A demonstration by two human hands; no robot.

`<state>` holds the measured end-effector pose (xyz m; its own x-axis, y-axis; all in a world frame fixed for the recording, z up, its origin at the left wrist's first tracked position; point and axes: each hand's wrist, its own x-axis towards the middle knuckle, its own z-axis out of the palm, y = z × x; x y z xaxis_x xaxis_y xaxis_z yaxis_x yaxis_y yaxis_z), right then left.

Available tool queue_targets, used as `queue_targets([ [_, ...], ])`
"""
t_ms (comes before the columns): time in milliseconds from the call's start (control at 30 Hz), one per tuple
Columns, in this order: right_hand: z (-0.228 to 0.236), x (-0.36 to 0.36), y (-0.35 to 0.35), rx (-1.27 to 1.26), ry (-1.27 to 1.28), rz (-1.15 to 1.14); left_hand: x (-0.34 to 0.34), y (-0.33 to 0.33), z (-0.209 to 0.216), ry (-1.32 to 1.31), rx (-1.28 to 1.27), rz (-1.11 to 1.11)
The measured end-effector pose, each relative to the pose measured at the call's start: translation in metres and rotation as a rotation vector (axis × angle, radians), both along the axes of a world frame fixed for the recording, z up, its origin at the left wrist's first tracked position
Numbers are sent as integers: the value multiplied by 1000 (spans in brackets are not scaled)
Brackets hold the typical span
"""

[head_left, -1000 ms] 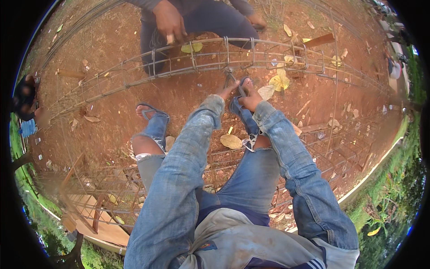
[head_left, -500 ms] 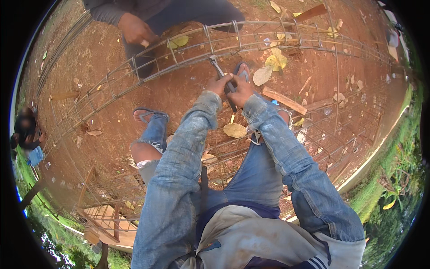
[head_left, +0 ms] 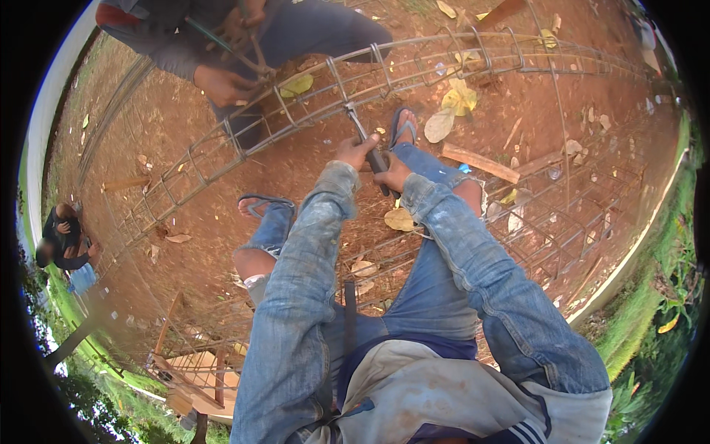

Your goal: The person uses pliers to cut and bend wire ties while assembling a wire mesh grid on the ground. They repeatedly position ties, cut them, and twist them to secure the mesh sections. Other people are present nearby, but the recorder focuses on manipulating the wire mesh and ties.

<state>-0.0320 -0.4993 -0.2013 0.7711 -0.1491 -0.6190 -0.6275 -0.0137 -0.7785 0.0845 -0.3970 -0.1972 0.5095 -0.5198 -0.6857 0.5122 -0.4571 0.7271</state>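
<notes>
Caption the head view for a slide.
Both hands, left hand and right hand, grip dark-handled metal pincers at a long rebar cage.

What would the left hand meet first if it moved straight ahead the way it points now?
Probably the long steel rebar cage: the left hand points up along the tool toward its nearest bar, though depth is unclear.

Ground as I saw it from the head view: bare red-brown soil (head_left: 222, 126) carried everything. A long rebar cage (head_left: 414, 70) lay across it, running from lower left to upper right. Further rebar cages (head_left: 562, 222) lay flat on the right. Dry yellow leaves (head_left: 452, 100) were scattered near the long cage, one leaf (head_left: 399, 219) lying closer to me. A wooden plank (head_left: 481, 163) rested on the soil beside them. A wooden frame (head_left: 196, 362) sat at the lower left, and grass (head_left: 651, 325) bordered the soil on the right.
</notes>
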Motion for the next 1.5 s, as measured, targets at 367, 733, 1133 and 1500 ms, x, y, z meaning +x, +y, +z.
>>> queue_targets([
  [367,16,-2,66,-732,273,-308,-15,-34,12,330,-14,489],
  [733,19,0,-36,-741,235,251,-43,-72,-30,172,-154,561],
  [1133,17,19,-72,-858,107,412,-24,-61,-16,436,-400,530],
  [1500,59,-19,16,-398,26,243,-11,-17,15,537,-181,489],
])
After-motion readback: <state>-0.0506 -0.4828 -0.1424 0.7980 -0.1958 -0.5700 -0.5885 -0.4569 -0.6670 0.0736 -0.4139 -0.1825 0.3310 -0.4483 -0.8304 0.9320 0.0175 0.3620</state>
